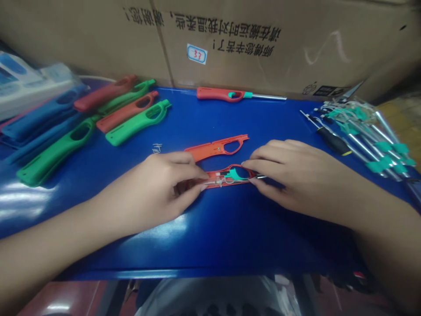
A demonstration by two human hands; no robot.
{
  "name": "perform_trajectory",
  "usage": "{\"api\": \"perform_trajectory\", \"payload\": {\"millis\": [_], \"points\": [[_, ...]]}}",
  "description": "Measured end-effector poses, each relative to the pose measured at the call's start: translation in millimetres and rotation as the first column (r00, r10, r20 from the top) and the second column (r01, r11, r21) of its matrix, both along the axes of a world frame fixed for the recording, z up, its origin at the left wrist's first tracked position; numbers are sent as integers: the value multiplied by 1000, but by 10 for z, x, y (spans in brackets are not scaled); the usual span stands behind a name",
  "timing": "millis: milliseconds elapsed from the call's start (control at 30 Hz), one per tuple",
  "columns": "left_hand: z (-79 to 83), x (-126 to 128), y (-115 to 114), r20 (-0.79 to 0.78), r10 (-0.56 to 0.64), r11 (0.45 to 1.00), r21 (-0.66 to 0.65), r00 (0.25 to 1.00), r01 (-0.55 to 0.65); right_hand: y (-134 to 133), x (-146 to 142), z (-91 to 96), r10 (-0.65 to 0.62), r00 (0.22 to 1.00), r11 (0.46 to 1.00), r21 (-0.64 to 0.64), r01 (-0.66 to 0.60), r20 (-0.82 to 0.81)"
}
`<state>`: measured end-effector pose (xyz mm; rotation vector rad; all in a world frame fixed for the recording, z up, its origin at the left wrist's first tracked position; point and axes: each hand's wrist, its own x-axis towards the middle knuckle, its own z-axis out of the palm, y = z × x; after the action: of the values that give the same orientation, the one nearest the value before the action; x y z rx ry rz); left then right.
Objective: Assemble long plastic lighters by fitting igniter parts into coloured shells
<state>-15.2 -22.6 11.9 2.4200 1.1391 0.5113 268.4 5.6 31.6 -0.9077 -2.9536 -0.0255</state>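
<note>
An open red lighter shell half [226,177] lies on the blue table [210,237], with a teal trigger and thin metal parts inside it. My left hand [158,191] pinches the shell's left end, fingers closed on it. My right hand [289,175] pinches the right end, where a thin metal tube sticks out. The matching red shell half [217,148] lies empty just behind, untouched.
Red, green and blue lighter shells [131,116] are piled at the back left. One assembled red lighter [230,94] lies at the back by cardboard boxes [230,39]. A screwdriver [332,140] and several metal tubes with teal triggers [371,136] lie at the right.
</note>
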Motion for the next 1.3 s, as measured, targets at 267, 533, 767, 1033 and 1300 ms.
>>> {"api": "perform_trajectory", "payload": {"millis": [267,533,767,1033,1300], "points": [[56,-1,-11,-106,29,986,168,994,-11,-9,30,37,-21,1000,999,-31,22,23],[-87,102,-57,-134,-147,966,192,980,171,-3,-50,-34,-40,999,984,-174,36,-18],[-165,104,-36,-158,-168,964,179,973,195,29,-67,-29,-112,983,926,-374,50,-146],[-189,115,-35,-182,-171,949,234,968,211,-15,-123,-81,-170,977,932,-342,116,-132],[-234,90,-26,-113,-166,955,230,980,188,-37,-162,-149,-211,959,931,-337,139,-189]]}}
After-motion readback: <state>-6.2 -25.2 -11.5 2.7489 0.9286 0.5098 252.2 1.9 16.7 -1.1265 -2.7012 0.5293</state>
